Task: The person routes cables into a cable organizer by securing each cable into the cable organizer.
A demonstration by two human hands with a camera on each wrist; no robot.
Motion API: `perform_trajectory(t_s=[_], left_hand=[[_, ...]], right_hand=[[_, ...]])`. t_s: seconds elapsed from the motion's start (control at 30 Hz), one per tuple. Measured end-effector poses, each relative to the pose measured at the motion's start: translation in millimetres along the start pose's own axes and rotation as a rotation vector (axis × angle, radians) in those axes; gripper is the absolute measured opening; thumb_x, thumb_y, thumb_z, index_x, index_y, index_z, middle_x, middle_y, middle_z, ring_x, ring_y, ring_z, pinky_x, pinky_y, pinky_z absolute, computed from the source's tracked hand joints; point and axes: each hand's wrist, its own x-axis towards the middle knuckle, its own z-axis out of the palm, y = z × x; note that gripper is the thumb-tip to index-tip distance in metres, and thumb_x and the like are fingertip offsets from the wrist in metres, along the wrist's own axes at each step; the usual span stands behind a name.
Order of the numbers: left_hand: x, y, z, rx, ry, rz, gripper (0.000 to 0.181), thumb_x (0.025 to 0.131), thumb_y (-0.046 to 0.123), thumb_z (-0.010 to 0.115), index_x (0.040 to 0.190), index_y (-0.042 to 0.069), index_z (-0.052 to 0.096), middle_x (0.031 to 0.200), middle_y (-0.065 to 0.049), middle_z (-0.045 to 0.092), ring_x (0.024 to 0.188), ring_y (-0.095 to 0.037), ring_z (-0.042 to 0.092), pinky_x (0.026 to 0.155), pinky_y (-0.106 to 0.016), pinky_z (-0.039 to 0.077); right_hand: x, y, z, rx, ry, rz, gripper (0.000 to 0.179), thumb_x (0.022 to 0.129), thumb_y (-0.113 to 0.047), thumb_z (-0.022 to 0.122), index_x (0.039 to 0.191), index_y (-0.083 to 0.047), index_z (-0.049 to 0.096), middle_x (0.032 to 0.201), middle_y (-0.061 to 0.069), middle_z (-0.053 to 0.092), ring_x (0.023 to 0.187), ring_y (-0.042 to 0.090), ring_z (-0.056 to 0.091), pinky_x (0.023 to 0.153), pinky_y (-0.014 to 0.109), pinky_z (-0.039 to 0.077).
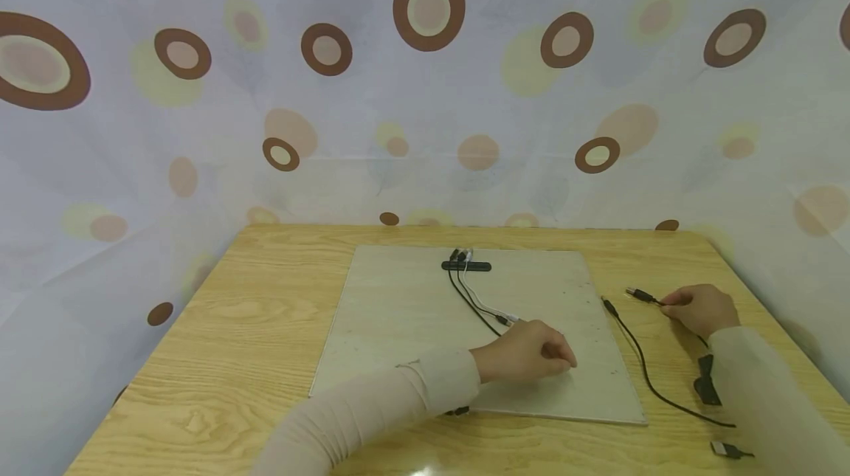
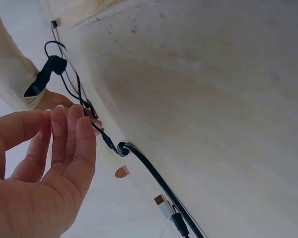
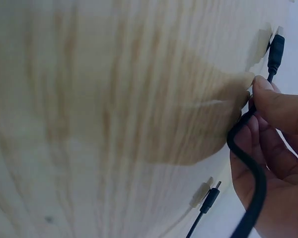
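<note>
My right hand [image 1: 704, 310] pinches a black USB cable [image 3: 260, 186] between thumb and fingers, just behind its plug [image 1: 640, 294]. The plug points left, a little above the table. My left hand [image 1: 527, 352] hovers over the pale board [image 1: 398, 336], fingers loosely bent with nothing between them. Beyond it, black and white cables [image 1: 479, 302] run from a black cable holder [image 1: 466, 266] near the board's back edge. Their front plugs [image 1: 503, 320] lie just behind the left hand. Another black cable [image 1: 643, 358] with a thin barrel plug lies between the board and my right hand.
A black strap [image 1: 706, 384] and a USB plug [image 1: 727, 450] lie by my right sleeve. Something small and black [image 1: 458, 411] shows under my left forearm at the board's front edge. The wooden table [image 1: 219, 328] meets a patterned curtain [image 1: 425, 107] behind.
</note>
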Motion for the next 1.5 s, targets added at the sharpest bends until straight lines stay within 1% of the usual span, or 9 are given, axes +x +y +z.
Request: perform_trajectory(t_s=[0.17,0.27,0.33,0.43,0.57,0.77,0.97,1.27,1.5], left_hand=[[6.2,0.6,1.9,-0.092,0.022,-0.044,0.013,0.094,0.018,0.063,0.100,0.014,0.074,0.091,0.014,0.069,0.078,0.008,0.057,0.070,-0.009,0.046],[12.5,4.6,1.6,-0.216,0.052,-0.094,0.017,0.095,0.022,0.062,0.105,0.013,0.073,0.094,0.011,0.070,0.081,0.005,0.060,0.071,-0.013,0.048],[18.6,8.6,1.2,-0.326,0.076,-0.129,0.020,0.096,0.024,0.061,0.109,0.012,0.072,0.096,0.008,0.070,0.084,0.000,0.062,0.072,-0.016,0.050],[31.0,13.7,1.8,-0.481,0.113,-0.167,0.024,0.096,0.026,0.060,0.113,0.011,0.069,0.098,0.004,0.070,0.087,-0.008,0.066,0.073,-0.021,0.053],[51.4,14.1,4.5,-0.606,0.129,-0.224,0.029,0.097,0.025,0.059,0.119,0.007,0.066,0.105,-0.001,0.069,0.094,-0.013,0.067,0.079,-0.025,0.054],[77.1,9.7,11.0,-0.817,0.169,-0.363,0.033,0.096,0.016,0.059,0.123,-0.003,0.061,0.113,-0.015,0.067,0.106,-0.026,0.065,0.089,-0.034,0.053],[91.5,15.7,18.0,-0.913,0.171,-0.444,0.032,0.096,0.013,0.059,0.120,-0.008,0.060,0.114,-0.018,0.066,0.110,-0.029,0.063,0.094,-0.040,0.050],[107.0,20.0,23.9,-0.899,0.126,-0.476,0.033,0.095,0.013,0.060,0.120,-0.008,0.060,0.108,-0.018,0.066,0.105,-0.028,0.064,0.091,-0.038,0.052],[117.0,23.9,30.4,-0.955,0.178,-0.519,0.025,0.092,0.011,0.064,0.107,-0.008,0.063,0.094,-0.016,0.064,0.098,-0.030,0.066,0.088,-0.039,0.053]], right_hand=[[-3.7,0.1,0.3,0.019,0.022,0.018,0.026,0.088,-0.018,0.066,0.096,0.006,0.070,0.091,0.024,0.068,0.085,0.046,0.059,0.073,0.057,0.043],[-5.2,-1.4,0.2,0.028,0.027,0.021,0.026,0.089,-0.018,0.066,0.096,0.007,0.070,0.091,0.024,0.069,0.085,0.046,0.059,0.073,0.057,0.043],[-5.8,-1.3,0.8,0.032,0.030,0.023,0.026,0.088,-0.017,0.066,0.097,0.007,0.070,0.091,0.024,0.069,0.085,0.046,0.059,0.073,0.056,0.044],[-6.2,0.3,1.7,0.040,0.035,0.033,0.026,0.088,-0.018,0.066,0.097,0.006,0.071,0.091,0.024,0.069,0.086,0.046,0.060,0.073,0.056,0.044],[-5.1,3.9,3.1,0.046,0.038,0.038,0.026,0.087,-0.019,0.068,0.096,0.005,0.071,0.091,0.023,0.069,0.086,0.046,0.059,0.073,0.056,0.044],[-1.9,8.6,5.7,0.045,0.034,0.040,0.027,0.088,-0.021,0.067,0.097,0.005,0.071,0.093,0.024,0.069,0.087,0.046,0.059,0.073,0.056,0.044],[-4.3,7.3,2.7,0.051,0.020,0.065,0.028,0.088,-0.021,0.067,0.097,0.005,0.070,0.096,0.026,0.068,0.088,0.046,0.058,0.075,0.055,0.044],[-8.6,-1.2,-1.2,0.070,0.003,0.076,0.028,0.089,-0.020,0.066,0.099,0.006,0.070,0.096,0.026,0.067,0.088,0.046,0.058,0.075,0.055,0.045],[-10.1,-1.0,-0.9,0.099,0.014,0.108,0.030,0.089,-0.021,0.066,0.100,0.007,0.069,0.095,0.025,0.068,0.089,0.046,0.058,0.076,0.055,0.045]])
